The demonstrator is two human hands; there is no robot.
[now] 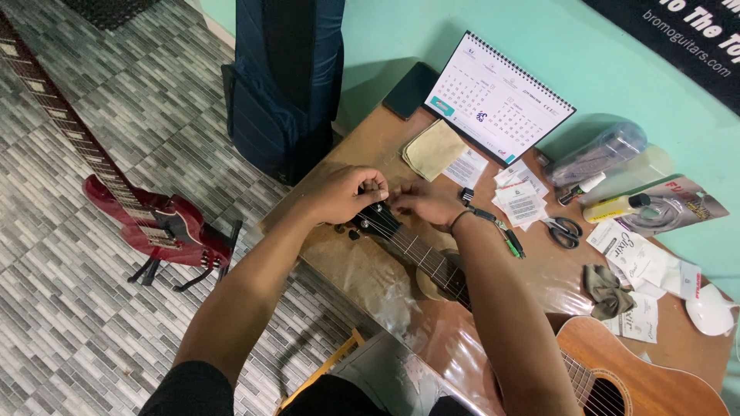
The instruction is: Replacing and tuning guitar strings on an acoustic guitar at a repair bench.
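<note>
Headstock [375,218] of acoustic guitar [617,370] sits at counter [370,270] edge, both hands on it. Left hand [343,192] left of headstock, fingers pinched on a tuner; right hand [424,202] just right, fingertips pressed together on a string end. Risk: string slipping loose and whipping. Right of headstock: clear plastic pouch [597,154], contents unclear

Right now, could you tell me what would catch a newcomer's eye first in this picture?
Both hands, the left hand and right hand, meet at the headstock of an acoustic guitar lying across the wooden table. On the tiled floor to the left, a red electric guitar rests on a stand. Behind the hands stands a desk calendar, with scissors and paper packets scattered to the right.
</note>
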